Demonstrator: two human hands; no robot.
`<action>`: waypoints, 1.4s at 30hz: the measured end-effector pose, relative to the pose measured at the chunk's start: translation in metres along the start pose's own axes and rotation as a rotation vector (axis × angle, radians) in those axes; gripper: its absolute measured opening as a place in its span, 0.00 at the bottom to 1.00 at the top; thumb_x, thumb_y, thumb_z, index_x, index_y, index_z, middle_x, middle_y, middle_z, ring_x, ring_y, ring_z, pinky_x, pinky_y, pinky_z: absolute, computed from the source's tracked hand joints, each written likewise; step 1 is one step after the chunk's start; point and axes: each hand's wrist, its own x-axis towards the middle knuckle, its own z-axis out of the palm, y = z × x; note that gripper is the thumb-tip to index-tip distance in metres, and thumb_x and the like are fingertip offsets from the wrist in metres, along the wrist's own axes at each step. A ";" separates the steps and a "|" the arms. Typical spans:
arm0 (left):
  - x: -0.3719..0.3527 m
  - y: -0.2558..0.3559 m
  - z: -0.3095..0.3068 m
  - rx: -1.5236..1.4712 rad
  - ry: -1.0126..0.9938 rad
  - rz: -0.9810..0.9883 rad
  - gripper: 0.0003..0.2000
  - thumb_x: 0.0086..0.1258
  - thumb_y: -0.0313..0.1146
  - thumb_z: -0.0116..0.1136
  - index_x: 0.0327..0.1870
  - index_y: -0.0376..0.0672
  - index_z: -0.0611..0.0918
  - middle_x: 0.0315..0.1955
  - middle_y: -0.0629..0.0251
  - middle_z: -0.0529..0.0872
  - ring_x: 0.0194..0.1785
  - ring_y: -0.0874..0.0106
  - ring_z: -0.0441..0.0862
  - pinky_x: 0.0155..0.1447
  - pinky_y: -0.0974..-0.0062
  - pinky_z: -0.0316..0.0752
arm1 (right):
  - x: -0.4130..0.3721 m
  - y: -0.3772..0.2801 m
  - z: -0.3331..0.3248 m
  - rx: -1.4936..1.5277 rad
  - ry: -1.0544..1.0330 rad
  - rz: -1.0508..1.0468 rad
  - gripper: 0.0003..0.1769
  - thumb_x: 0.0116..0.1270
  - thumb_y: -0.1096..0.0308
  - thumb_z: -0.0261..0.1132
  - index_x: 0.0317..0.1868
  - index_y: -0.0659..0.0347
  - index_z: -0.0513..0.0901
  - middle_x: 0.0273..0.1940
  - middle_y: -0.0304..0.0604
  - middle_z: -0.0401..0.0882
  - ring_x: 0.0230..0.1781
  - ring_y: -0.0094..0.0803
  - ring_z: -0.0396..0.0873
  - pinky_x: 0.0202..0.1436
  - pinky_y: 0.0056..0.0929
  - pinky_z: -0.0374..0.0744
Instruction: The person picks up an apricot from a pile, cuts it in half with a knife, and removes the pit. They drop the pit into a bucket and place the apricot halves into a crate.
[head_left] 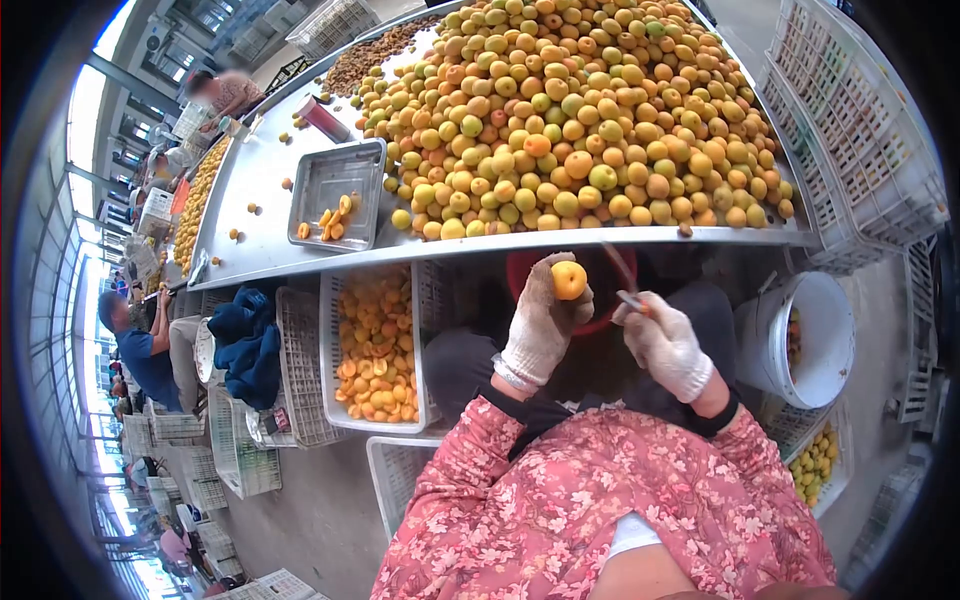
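Observation:
My left hand (540, 325), in a whitish knit glove stained at the fingers, is closed around a yellow-orange apricot (570, 281). To its right, my gloved right hand (663, 343) grips a small knife (633, 301), its blurred blade pointing up and away from me. The apricot and the knife are apart. Below and behind both hands sits a red basin (519, 268) between my knees, mostly hidden by my hands and the table edge. Just beyond, a large heap of whole apricots (580, 130) covers much of the metal table (265, 200).
A metal tray (340, 165) with several apricot halves and a red cup (322, 118) stand on the table. Left of my knees is a crate of apricot halves (376, 345). A white bucket (822, 340) stands right; stacked crates (850, 120) border the table. Other people sit at left.

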 end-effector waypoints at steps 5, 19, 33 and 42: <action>-0.044 -0.008 0.013 0.049 -0.008 0.091 0.22 0.80 0.54 0.48 0.61 0.45 0.75 0.43 0.66 0.80 0.42 0.74 0.80 0.46 0.74 0.78 | -0.022 0.008 0.026 -0.331 -0.008 -0.161 0.09 0.76 0.64 0.61 0.45 0.62 0.77 0.28 0.36 0.77 0.28 0.21 0.73 0.32 0.25 0.73; -0.084 -0.025 0.037 0.779 -0.002 0.497 0.22 0.81 0.51 0.46 0.61 0.40 0.74 0.48 0.62 0.82 0.50 0.73 0.80 0.55 0.74 0.76 | -0.053 0.015 0.031 -0.315 0.050 -0.294 0.08 0.75 0.66 0.60 0.45 0.62 0.76 0.25 0.44 0.78 0.24 0.32 0.79 0.30 0.30 0.74; -0.089 -0.025 0.013 1.081 0.155 0.559 0.19 0.79 0.45 0.52 0.57 0.37 0.77 0.47 0.48 0.85 0.50 0.52 0.85 0.55 0.65 0.78 | -0.032 0.060 0.057 -0.051 0.133 -0.138 0.09 0.77 0.64 0.59 0.45 0.61 0.80 0.32 0.35 0.80 0.33 0.16 0.73 0.34 0.21 0.72; -0.077 -0.008 0.011 0.741 0.021 0.498 0.20 0.81 0.49 0.48 0.57 0.39 0.77 0.45 0.61 0.83 0.50 0.70 0.81 0.56 0.74 0.74 | -0.029 0.000 0.043 0.839 -0.423 0.554 0.26 0.78 0.40 0.49 0.29 0.50 0.70 0.12 0.30 0.56 0.07 0.23 0.54 0.12 0.26 0.54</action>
